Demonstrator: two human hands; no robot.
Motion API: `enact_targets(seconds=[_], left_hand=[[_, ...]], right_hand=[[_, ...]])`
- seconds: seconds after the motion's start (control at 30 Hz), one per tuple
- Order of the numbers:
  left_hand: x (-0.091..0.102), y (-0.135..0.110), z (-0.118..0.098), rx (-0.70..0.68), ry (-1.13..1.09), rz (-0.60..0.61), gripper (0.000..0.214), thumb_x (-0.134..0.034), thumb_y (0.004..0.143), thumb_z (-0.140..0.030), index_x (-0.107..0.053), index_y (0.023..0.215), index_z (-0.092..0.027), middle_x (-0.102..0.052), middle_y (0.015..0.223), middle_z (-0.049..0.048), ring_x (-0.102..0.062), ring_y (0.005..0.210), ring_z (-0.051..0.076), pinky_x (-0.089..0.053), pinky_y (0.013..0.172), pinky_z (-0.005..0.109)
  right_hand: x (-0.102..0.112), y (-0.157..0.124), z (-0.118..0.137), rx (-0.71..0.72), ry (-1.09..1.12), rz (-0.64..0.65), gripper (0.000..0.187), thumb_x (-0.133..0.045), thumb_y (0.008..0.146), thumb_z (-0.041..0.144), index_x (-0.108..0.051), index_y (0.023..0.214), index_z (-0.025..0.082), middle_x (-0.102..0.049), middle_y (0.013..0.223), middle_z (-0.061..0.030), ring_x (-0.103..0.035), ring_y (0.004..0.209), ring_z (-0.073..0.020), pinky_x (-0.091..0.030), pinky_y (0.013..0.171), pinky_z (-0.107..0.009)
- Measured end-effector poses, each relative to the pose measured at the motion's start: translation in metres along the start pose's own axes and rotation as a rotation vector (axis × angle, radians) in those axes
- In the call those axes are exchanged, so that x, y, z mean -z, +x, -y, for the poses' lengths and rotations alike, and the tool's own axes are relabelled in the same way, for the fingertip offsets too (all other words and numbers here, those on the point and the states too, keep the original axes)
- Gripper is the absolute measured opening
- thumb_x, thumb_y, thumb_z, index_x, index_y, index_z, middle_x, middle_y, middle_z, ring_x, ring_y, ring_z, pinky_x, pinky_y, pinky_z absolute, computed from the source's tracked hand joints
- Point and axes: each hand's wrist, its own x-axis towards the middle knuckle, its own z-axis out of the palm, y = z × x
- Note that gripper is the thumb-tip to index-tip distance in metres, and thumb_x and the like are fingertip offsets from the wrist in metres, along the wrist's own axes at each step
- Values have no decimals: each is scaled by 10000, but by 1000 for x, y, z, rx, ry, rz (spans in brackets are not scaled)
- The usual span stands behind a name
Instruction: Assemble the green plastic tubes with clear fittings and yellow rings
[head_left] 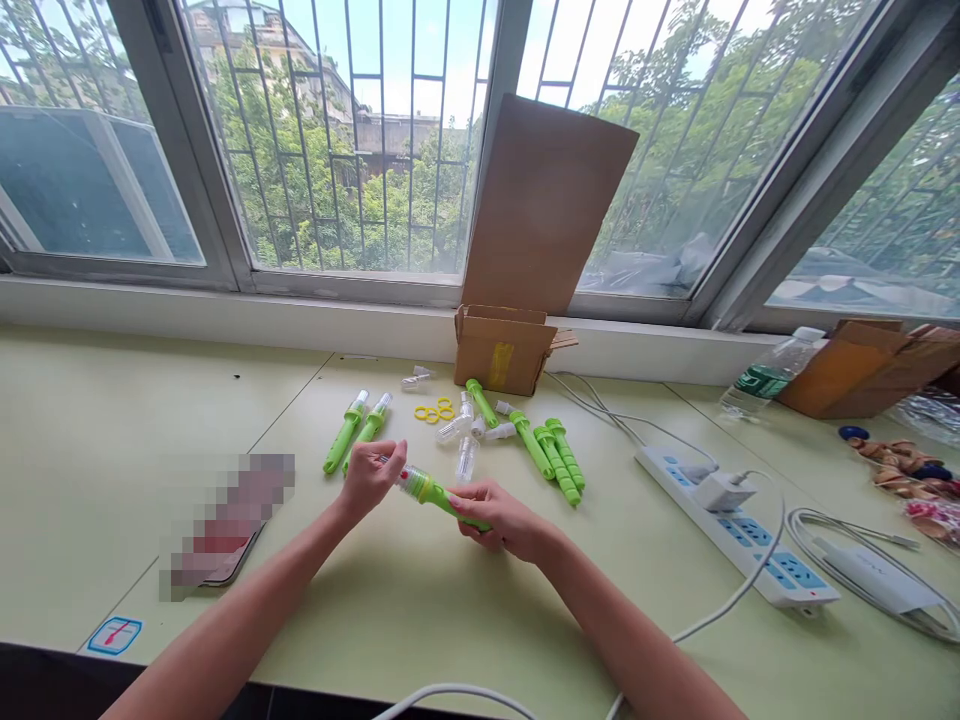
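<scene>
A green plastic tube with a clear ribbed end (429,490) lies between the left hand (370,476), pinched at its tip, and the right hand (498,516), wrapped round its shaft. A loosened grip could drop it, scattering the small yellow rings (433,413) beyond.

There are seven green tubes (430,491) and one bottle (777,372).

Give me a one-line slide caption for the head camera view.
Right hand holds a green tube, left hand at its clear end, over a pale table with yellow rings.
</scene>
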Motion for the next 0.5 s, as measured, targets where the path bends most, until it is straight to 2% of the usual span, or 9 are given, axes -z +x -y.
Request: enact_targets(seconds=[0.1,0.2,0.27,0.33,0.4,0.5], left_hand=[[-2,-2,2,-67,28,-10,491,-482,850,-395,-260,464,-189,-206,467,-41,-199,442,82,-160,456,269],[-5,1,9,-62,46,-9,470,-476,858,-408,-321,475,-185,-260,464,-40,-258,441,84,-203,452,254],[-6,3,12,-10,43,1,443,-486,853,-433,-390,502,-180,-321,468,-38,-314,443,86,-240,446,239],[-8,4,13,67,15,19,418,-486,849,-464,-457,548,-176,-385,469,-37,-368,435,88,-270,433,224],[-9,4,12,151,-30,39,413,-474,847,-500,-505,595,-174,-429,460,-36,-401,408,89,-289,412,213],[-11,4,9,265,-112,75,444,-447,844,-552,-530,634,-171,-445,431,-40,-406,354,88,-297,372,205]], right_hand=[[4,-2,2,-65,18,32,512,-648,738,566,-651,1042,154,-329,575,64,-234,469,-52,-84,391,-193],[3,1,-1,44,-158,-89,495,-599,783,554,-666,1079,163,-344,559,58,-275,483,-65,-161,410,-192],[2,5,-7,199,-371,-247,458,-565,816,528,-689,1073,169,-431,567,38,-339,507,-80,-259,463,-206],[1,7,-13,335,-600,-411,416,-548,840,486,-694,1096,193,-582,683,-3,-447,580,-114,-330,537,-229],[3,9,-19,431,-851,-542,383,-545,856,439,-673,1148,225,-651,768,-29,-500,614,-132,-342,573,-239],[8,9,-24,553,-1232,-671,352,-535,881,377,-647,1191,255,-651,741,-43,-516,623,-136,-305,563,-239]])
